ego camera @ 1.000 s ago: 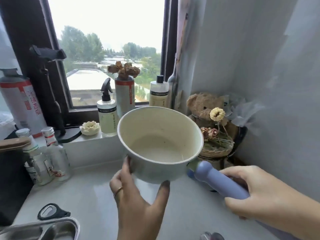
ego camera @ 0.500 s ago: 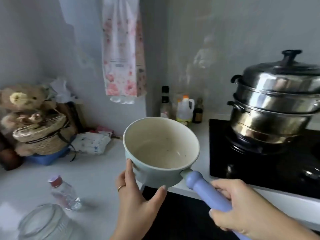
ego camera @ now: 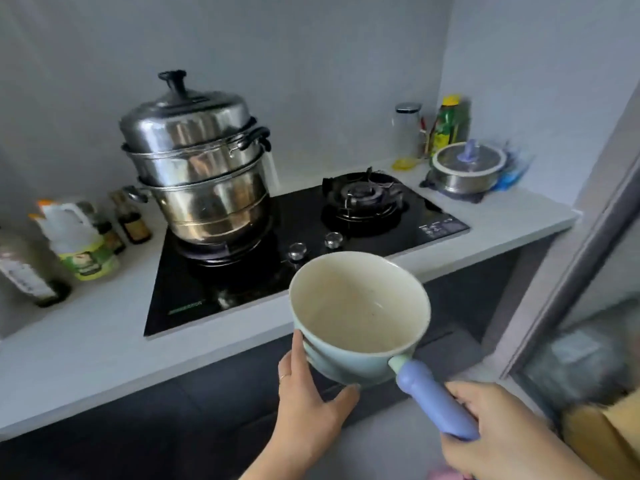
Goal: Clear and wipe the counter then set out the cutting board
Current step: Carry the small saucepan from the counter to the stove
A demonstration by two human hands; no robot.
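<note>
A pale green saucepan [ego camera: 358, 313] with a cream inside and a lavender handle [ego camera: 433, 398] hangs in the air in front of the counter's front edge, empty. My left hand [ego camera: 308, 396] cups its underside, thumb and fingers spread on the body. My right hand [ego camera: 502, 431] grips the handle's end. The white counter [ego camera: 86, 348] runs left to right with a black gas hob [ego camera: 277, 265] set into it. No cutting board or cloth is in view.
A tall steel steamer pot [ego camera: 197, 168] stands on the left burner; the right burner [ego camera: 363, 199] is bare. Oil and sauce bottles [ego camera: 76, 237] crowd the left. A small lidded pot [ego camera: 467, 168], jar and green bottle sit at the far right. A glass door frame [ego camera: 571, 258] stands at right.
The view has swung right, from the window corner past the teddy bear to the hob. The saucepan stays in both hands and has come along to the hob's front.
</note>
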